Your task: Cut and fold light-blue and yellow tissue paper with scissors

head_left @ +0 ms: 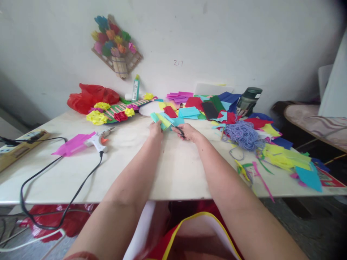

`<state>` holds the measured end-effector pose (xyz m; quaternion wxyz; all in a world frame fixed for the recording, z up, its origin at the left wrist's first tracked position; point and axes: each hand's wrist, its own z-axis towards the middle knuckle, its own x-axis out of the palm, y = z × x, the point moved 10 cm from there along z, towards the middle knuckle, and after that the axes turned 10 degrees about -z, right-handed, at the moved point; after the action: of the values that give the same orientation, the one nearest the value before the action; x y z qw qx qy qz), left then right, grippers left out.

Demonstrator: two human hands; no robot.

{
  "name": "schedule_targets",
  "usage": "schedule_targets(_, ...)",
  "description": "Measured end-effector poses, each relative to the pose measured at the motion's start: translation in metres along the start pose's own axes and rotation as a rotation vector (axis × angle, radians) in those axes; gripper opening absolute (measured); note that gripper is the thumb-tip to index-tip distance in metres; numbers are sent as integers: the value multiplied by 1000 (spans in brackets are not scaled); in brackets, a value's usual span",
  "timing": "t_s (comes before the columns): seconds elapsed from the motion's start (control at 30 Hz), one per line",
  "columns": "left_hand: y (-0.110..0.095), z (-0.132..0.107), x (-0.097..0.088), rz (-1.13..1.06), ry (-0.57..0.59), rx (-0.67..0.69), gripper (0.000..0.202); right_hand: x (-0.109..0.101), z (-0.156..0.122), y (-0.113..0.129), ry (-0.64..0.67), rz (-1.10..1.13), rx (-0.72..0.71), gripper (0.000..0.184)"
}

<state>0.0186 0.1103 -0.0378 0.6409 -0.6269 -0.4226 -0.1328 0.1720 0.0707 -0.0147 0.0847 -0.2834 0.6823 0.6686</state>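
My left hand [155, 130] is closed on a small piece of yellow-green and turquoise paper [164, 122] above the middle of the table. In my right hand [189, 133] is a pair of scissors [179, 130] with dark handles. Its blades point up and left, reaching to the paper; whether they cut into it I cannot make out. Just beyond my hands lie a red paper piece [170, 111] and a light blue paper stack [189, 112].
To the left are a white glue gun [98, 142] with a black cord, a power strip [23, 146] and a flower-decorated craft [114, 112]. A phone [209, 110], purple yarn [242, 135], a dark bottle [248, 102] and paper scraps [284, 157] lie to the right.
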Motion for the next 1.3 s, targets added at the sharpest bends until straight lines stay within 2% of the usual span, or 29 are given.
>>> schedule_targets(0.33,1,-4,3,-54,11,-27,15,1,-12,10,36,84,12,34)
schedule_targets(0.67,9,-10,14,-105,106,-123,13,1,-12,9,85,147,-27,35)
schedule_targets(1.03,8,-16,16,-97,99,-146,16,0,-13,9,68,150,-19,37)
schedule_targets(1.3,9,-13,15,-124,91,-136,16,1,-11,9,50,156,-27,38)
